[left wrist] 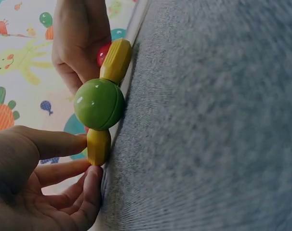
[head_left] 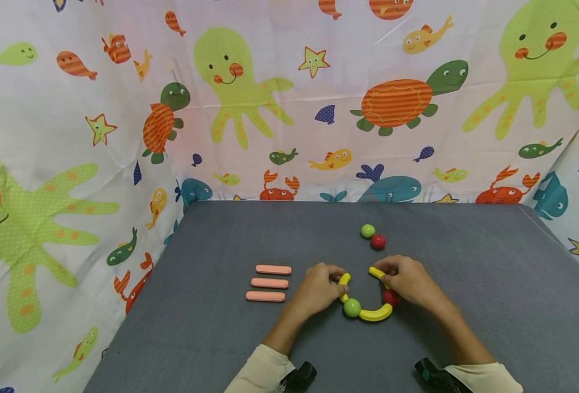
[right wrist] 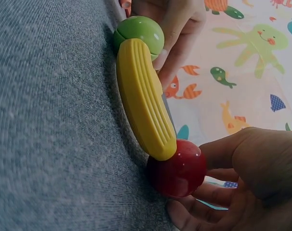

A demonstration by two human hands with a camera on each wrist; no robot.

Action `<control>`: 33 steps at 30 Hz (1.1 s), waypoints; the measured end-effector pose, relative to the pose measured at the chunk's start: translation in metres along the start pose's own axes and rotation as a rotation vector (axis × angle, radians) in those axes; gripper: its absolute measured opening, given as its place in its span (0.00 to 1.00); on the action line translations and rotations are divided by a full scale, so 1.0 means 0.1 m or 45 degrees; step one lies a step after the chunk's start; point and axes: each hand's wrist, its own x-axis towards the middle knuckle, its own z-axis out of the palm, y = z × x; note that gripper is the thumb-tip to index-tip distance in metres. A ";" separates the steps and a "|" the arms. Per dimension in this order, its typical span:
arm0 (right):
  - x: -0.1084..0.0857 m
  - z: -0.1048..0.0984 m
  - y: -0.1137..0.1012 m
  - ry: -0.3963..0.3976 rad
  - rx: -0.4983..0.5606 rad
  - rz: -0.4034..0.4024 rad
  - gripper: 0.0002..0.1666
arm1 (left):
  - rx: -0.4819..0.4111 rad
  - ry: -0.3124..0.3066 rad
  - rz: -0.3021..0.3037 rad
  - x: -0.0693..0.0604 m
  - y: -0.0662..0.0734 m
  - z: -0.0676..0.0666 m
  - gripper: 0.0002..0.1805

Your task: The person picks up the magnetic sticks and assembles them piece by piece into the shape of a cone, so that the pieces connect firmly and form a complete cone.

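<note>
Nearest us are two cream sleeves [head_left: 260, 373] and black wrist devices [head_left: 303, 377]. Beyond them, the left hand [head_left: 317, 289] pinches the left yellow bar [head_left: 345, 279] between thumb and fingers, and the right hand [head_left: 411, 283] grips the right yellow bar [head_left: 376, 272]. These bars form a U with a green ball [head_left: 352, 307], a lower yellow bar [head_left: 376, 314] and a red ball [head_left: 391, 297], its gap facing away from us. Fingers hide the joint at the red ball.

We judge that uneven pulling or twisting could break the chain, since round balls meet bar ends at small contact points; a loosened ball could roll.

Both balls look smooth and glossy, the green one with a seam; the yellow bars are curved and grooved. Gray, woven-looking fabric covers the counter [head_left: 171, 338]. Left of the hands lie three straight pink bars [head_left: 266, 296]; farther back, a spare green ball [head_left: 368, 231] touches or nearly touches a spare red ball [head_left: 378, 242].
</note>
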 end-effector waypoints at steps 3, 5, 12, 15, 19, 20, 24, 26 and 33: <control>0.00 0.01 0.00 0.005 0.001 0.011 0.14 | -0.006 0.019 0.022 -0.01 -0.01 0.01 0.18; 0.00 0.00 0.00 0.003 -0.004 0.013 0.14 | -0.003 0.025 0.036 -0.01 -0.01 0.01 0.17; 0.00 0.00 -0.01 0.000 -0.010 0.060 0.14 | 0.005 0.023 0.045 -0.02 0.00 0.01 0.15; 0.01 0.00 -0.01 -0.004 -0.010 0.064 0.14 | 0.008 0.016 0.046 -0.01 -0.01 0.01 0.15; 0.01 0.00 0.01 -0.003 -0.012 0.061 0.16 | 0.009 0.021 0.057 -0.01 -0.01 0.02 0.15; 0.01 0.01 0.01 -0.001 -0.013 0.061 0.16 | 0.007 0.021 0.056 -0.01 -0.01 0.02 0.16; 0.01 0.01 0.03 0.001 0.000 0.062 0.16 | -0.006 0.026 0.068 0.00 -0.04 0.03 0.16; 0.01 0.01 0.03 -0.002 0.007 0.063 0.16 | -0.027 0.030 0.065 0.01 -0.05 0.04 0.16; 0.02 0.02 0.04 0.005 0.002 0.074 0.16 | -0.059 0.103 0.122 0.07 -0.04 0.01 0.15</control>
